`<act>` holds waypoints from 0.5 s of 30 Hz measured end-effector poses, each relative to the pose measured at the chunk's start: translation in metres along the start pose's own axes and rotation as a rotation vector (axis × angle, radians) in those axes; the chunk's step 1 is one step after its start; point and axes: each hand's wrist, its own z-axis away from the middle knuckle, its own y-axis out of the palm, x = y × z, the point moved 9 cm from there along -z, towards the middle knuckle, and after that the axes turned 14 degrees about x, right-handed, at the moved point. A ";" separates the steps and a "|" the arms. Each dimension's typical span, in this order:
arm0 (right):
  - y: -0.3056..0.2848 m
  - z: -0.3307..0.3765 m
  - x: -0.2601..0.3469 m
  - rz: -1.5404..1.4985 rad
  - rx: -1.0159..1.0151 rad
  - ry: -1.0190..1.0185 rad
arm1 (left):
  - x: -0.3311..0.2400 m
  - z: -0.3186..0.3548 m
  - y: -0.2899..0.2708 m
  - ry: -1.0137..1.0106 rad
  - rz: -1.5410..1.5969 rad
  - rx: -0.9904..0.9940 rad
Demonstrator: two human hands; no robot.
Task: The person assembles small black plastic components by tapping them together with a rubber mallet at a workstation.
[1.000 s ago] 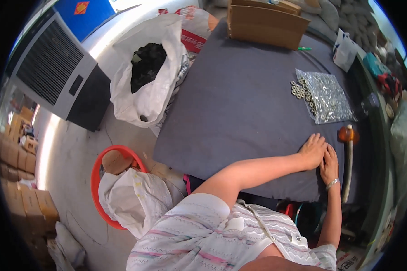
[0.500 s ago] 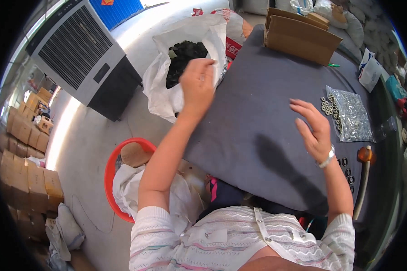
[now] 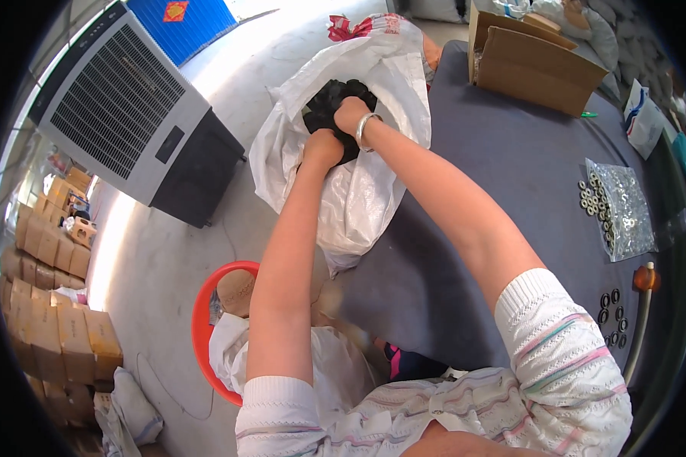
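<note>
Both my arms reach forward into a large white woven sack (image 3: 282, 145) whose mouth gapes beside the table's left edge. Inside lie many black pieces (image 3: 329, 97), too jumbled to name. My left hand (image 3: 324, 148) is down at the near side of the heap, its fingers hidden among the black pieces. Slightly farther and to its right, my right hand (image 3: 351, 117), with a silver bangle (image 3: 366, 131) at the wrist, also dips into them. Its fingers are out of sight too, so what either hand grips does not show.
The grey-covered table (image 3: 480, 167) carries a cardboard box (image 3: 537, 72), a clear bag of small metal rings (image 3: 623, 213), black rings (image 3: 613, 312) and an orange-headed mallet (image 3: 646, 277). A red basin (image 3: 202, 335) stands below left, an air cooler (image 3: 122, 107) beyond, stacked cartons (image 3: 53, 327) far left.
My right hand has swung from above the table leftward into the sack. My left hand has lowered into the black pieces. The sack's mouth sits nearer and its side now drapes toward me.
</note>
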 end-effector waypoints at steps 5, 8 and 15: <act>-0.063 -0.079 -0.123 1.142 0.199 0.067 | -0.071 -0.027 0.004 -0.049 -0.150 0.170; 0.014 -0.056 -0.072 1.010 0.344 0.046 | 0.013 0.003 0.009 -0.218 -0.254 0.253; 0.014 -0.031 -0.061 1.098 0.513 0.280 | 0.007 -0.018 0.032 -0.176 -0.179 0.383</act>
